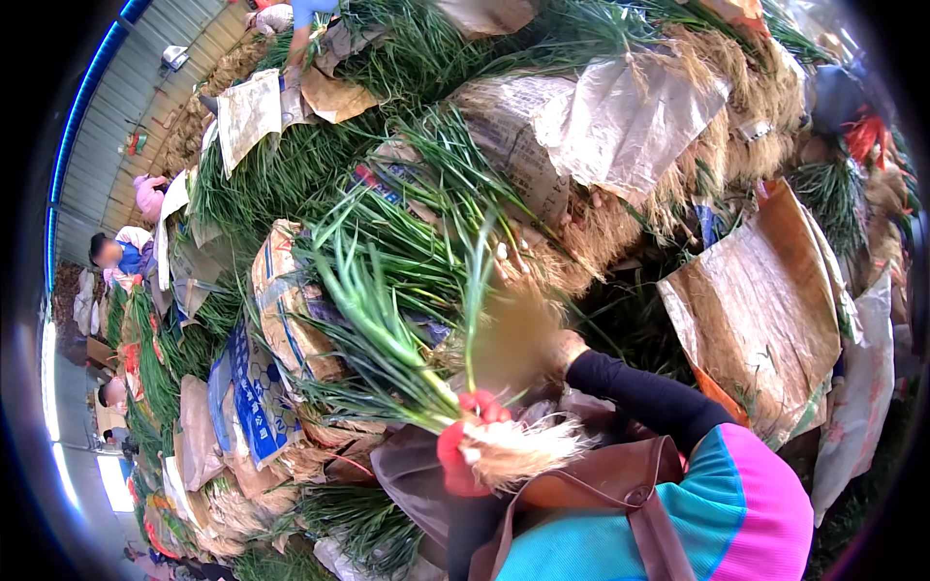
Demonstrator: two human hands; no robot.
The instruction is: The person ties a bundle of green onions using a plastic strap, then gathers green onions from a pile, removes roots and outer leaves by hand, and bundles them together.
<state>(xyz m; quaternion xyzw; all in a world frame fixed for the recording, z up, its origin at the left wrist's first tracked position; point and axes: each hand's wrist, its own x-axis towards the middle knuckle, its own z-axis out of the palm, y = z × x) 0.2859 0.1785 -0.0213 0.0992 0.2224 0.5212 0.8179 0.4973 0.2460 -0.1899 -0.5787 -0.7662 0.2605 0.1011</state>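
My left hand [465, 447], in a red glove, is shut on a bunch of green onions [392, 348]. Its fingers wrap the pale stems, the fibrous roots [527, 450] hang out on the right, and the long green leaves fan towards the upper left. Just right of and above it is my right hand [568, 348], below a black sleeve. A blurred patch hides most of that hand, so its fingers and anything in them cannot be made out. Beyond lie more loose green onions [414, 254] with white bulbs and roots.
Heaps of green onions surround me, partly covered by woven sacks [763, 312], a pale sheet [632, 123] and a blue printed sack [258, 392]. A tan sack [290, 298] stands ahead of the bunch. Other people [120, 254] are at the left, and another's arm [299, 40] reaches in at the top.
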